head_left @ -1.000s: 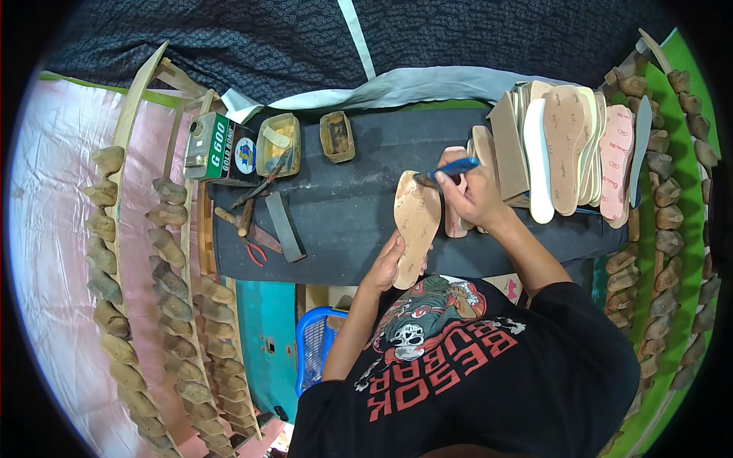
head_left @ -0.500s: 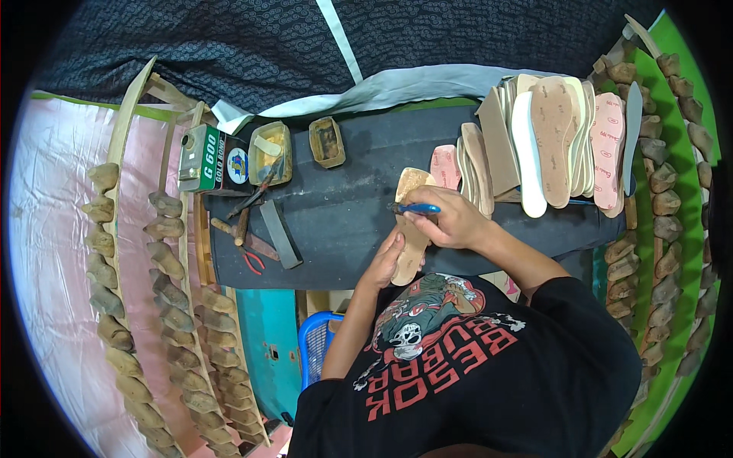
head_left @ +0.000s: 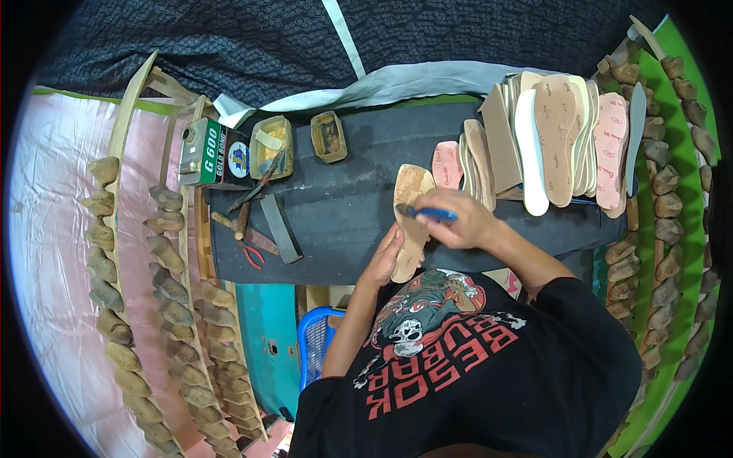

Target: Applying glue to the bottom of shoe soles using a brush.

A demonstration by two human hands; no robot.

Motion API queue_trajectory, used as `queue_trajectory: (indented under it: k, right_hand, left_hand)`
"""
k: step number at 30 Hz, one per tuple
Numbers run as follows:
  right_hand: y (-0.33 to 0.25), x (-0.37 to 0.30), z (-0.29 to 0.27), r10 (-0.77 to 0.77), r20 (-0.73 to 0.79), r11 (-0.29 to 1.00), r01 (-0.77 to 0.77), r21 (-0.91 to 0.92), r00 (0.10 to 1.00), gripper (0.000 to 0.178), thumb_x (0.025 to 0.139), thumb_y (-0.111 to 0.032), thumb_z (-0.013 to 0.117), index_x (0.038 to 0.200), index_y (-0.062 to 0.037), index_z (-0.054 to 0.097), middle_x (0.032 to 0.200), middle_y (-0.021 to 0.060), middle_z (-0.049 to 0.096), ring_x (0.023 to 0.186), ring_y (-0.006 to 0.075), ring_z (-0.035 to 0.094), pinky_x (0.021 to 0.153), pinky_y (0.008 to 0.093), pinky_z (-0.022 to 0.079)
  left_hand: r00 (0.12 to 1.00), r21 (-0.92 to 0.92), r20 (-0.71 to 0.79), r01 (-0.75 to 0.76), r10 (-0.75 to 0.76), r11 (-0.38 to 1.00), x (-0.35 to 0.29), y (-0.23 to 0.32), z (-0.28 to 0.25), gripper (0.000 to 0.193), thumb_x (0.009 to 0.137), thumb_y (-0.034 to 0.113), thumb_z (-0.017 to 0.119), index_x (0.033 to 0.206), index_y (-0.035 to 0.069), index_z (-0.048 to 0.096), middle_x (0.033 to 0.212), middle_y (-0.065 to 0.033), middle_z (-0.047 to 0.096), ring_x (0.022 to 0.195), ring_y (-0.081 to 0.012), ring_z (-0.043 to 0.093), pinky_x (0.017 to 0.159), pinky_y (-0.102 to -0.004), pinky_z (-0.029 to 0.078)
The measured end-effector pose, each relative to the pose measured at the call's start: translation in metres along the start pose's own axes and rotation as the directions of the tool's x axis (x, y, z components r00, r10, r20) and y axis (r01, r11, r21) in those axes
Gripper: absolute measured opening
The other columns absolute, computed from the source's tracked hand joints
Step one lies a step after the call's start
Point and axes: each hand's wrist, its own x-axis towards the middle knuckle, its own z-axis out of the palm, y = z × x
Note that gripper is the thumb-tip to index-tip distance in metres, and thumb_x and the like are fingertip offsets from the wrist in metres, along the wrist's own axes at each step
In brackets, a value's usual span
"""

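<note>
A tan insole (head_left: 413,243), shaped like a shoe sole with a rougher, mottled wide end, is held tilted at the front edge of the table. My left hand (head_left: 384,261) grips its lower left edge, thumb on top and the other fingers hidden beneath. In my closed right hand (head_left: 472,223) is a blue-handled tool (head_left: 437,214) with a dark tip; its exact kind does not show. That tip lies over the insole's face, just below the mottled part.
Stacked insoles (head_left: 554,141) stand at the right of the dark table. Left are a glue can (head_left: 205,156), a tub (head_left: 281,136), a smaller tub (head_left: 328,139), red pliers (head_left: 251,256) and a grey block (head_left: 281,229). Racks of wooden shoe lasts (head_left: 169,254) flank both sides.
The insole has turned so more of its wide end faces up. My right hand has shifted slightly right and down, and the tool's tip sits lower on the insole.
</note>
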Motion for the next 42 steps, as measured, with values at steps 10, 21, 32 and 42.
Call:
queue_trajectory:
  k: [10, 21, 32, 42]
  right_hand:
    - [0.006, -0.009, -0.026, -0.093, -0.011, 0.978, 0.089, -0.191, 0.996, 0.022, 0.088, -0.010, 0.069, 0.108, -0.0011, 0.062, 0.093, 0.0165, 0.068, 0.085, 0.0335, 0.068, 0.075, 0.0411, 0.054]
    - [0.012, -0.006, -0.033, -0.141, -0.060, 0.980, 0.130, -0.152, 0.988, 0.020, 0.087, -0.008, 0.069, 0.104, 0.0001, 0.062, 0.089, 0.0154, 0.066, 0.078, 0.0333, 0.066, 0.071, 0.0400, 0.054]
    - [0.009, 0.007, -0.038, -0.085, -0.051, 0.978, 0.073, -0.196, 0.995, 0.018, 0.087, -0.008, 0.068, 0.101, 0.0010, 0.061, 0.088, 0.0171, 0.066, 0.077, 0.0334, 0.067, 0.071, 0.0403, 0.054]
    - [0.013, 0.008, -0.033, -0.035, -0.099, 0.990, 0.021, -0.136, 0.994, 0.017, 0.085, -0.005, 0.068, 0.100, 0.0003, 0.062, 0.082, 0.0148, 0.065, 0.070, 0.0322, 0.066, 0.066, 0.0404, 0.052]
  left_hand:
    - [0.998, -0.040, 0.030, -0.054, 0.056, 0.998, -0.002, 0.010, 0.009, 0.060, 0.104, 0.053, 0.041, 0.147, 0.012, 0.033, 0.114, -0.0156, 0.063, 0.083, -0.0232, 0.066, 0.069, -0.0358, 0.058]
    - [0.995, -0.075, 0.071, -0.058, 0.064, 0.995, -0.004, 0.008, 0.007, 0.055, 0.105, 0.051, 0.039, 0.144, 0.013, 0.033, 0.113, -0.0169, 0.062, 0.084, -0.0255, 0.066, 0.068, -0.0376, 0.058]
    - [0.994, -0.110, 0.100, -0.030, 0.041, 0.993, -0.010, 0.008, 0.007, 0.057, 0.105, 0.050, 0.042, 0.147, 0.012, 0.032, 0.113, -0.0175, 0.062, 0.085, -0.0257, 0.066, 0.070, -0.0383, 0.058]
    - [0.993, -0.082, 0.106, -0.040, 0.049, 0.996, -0.009, 0.010, 0.006, 0.065, 0.103, 0.052, 0.045, 0.150, 0.010, 0.030, 0.114, -0.0151, 0.063, 0.084, -0.0219, 0.066, 0.071, -0.0359, 0.058]
